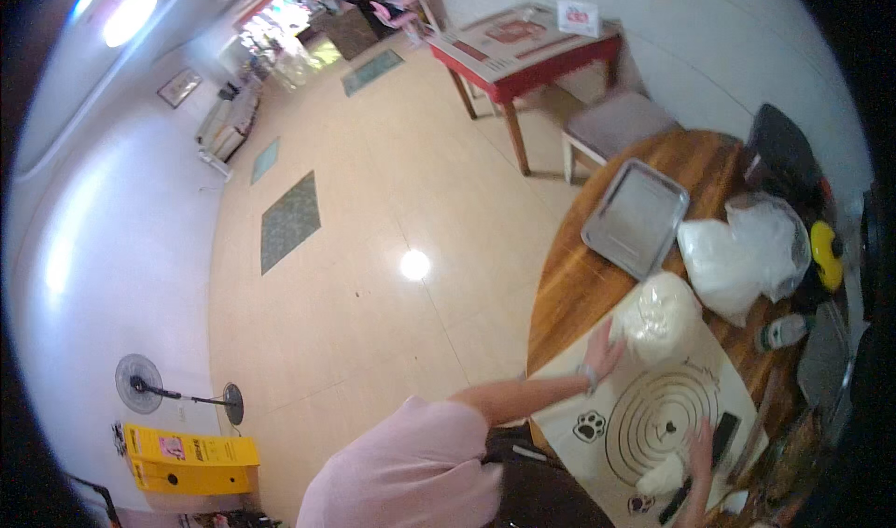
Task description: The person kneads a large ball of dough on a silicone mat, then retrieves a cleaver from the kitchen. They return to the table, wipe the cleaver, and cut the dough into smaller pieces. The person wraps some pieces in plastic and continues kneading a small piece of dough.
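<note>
My left hand [603,351], with a band at its wrist, has its fingers spread at the near edge of a large, pale, rounded mass under clear plastic [660,318], which looks like dough. My right hand [701,447] is extended over a pale baking mat [570,395] printed with dark rings and paw marks. Beside its palm lies a small white lump, probably dough [660,475]. A black bar-shaped thing [726,438] shows past the fingers, and another dark length [675,503] shows near the wrist; whether they are one piece is unclear.
A metal tray [635,216] lies on the round wooden table [570,297]. Beyond the dough are a clear plastic bag with white contents [721,262], a bottle [782,332] and a yellow object [827,255]. A stool [619,123] and a red-edged table [525,45] stand beyond.
</note>
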`<state>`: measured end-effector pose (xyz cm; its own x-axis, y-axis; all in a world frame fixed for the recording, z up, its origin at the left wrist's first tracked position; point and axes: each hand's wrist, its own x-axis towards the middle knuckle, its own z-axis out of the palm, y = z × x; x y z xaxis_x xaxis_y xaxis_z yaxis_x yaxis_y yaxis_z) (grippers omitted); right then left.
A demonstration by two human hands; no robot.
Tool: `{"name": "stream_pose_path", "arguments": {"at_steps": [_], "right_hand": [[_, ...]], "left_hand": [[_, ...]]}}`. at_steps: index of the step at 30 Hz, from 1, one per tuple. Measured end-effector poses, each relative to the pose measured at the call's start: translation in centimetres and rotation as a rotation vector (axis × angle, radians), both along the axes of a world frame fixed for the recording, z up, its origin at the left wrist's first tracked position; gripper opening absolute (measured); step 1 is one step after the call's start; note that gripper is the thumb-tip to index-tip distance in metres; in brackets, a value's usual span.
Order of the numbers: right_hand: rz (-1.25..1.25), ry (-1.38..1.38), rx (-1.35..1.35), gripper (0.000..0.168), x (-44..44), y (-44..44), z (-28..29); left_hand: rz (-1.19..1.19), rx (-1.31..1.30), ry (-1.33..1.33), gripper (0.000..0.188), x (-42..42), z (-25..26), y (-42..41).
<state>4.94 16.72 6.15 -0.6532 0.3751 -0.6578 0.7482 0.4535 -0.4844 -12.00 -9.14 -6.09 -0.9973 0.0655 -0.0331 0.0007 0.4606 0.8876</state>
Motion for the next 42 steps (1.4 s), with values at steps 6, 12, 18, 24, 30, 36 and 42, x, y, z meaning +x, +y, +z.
{"name": "stream_pose_path", "arguments": {"at_steps": [6, 12, 18, 24, 30, 36, 42], "right_hand": [[0.084, 0.176, 0.296, 0.077, 14.4, -0.9, -3.3], [0.145, 0.478, 0.337, 0.047, 11.1, -1.1, -5.6], [0.025, 0.834, 0.236, 0.029, 9.2, -0.4, -1.9], [-0.141, 0.405, 0.685, 0.038, 13.0, 6.7, -6.1], [-0.219, 0.362, 0.922, 0.034, 12.3, 15.1, -8.2], [-0.201, 0.185, 0.715, 0.026, 10.9, 21.3, -10.6], [-0.114, 0.212, 0.877, 0.026, 12.3, 22.6, -9.4]], "left_hand": [[-0.397, 0.376, -0.443, 0.065, 16.8, 0.3, 0.7], [-0.794, 0.145, -0.144, 0.111, 21.1, 0.9, 4.6], [-0.663, 0.058, -0.108, 0.097, 20.2, 0.3, 8.5], [-0.645, -0.116, -0.07, 0.085, 19.0, 1.0, 7.4], [-0.625, 0.0, -0.141, 0.087, 18.7, -1.1, 7.0], [-0.622, -0.01, -0.178, 0.086, 18.4, -1.5, 6.8], [-0.634, -0.105, -0.144, 0.085, 18.2, -2.0, 7.0]]}}
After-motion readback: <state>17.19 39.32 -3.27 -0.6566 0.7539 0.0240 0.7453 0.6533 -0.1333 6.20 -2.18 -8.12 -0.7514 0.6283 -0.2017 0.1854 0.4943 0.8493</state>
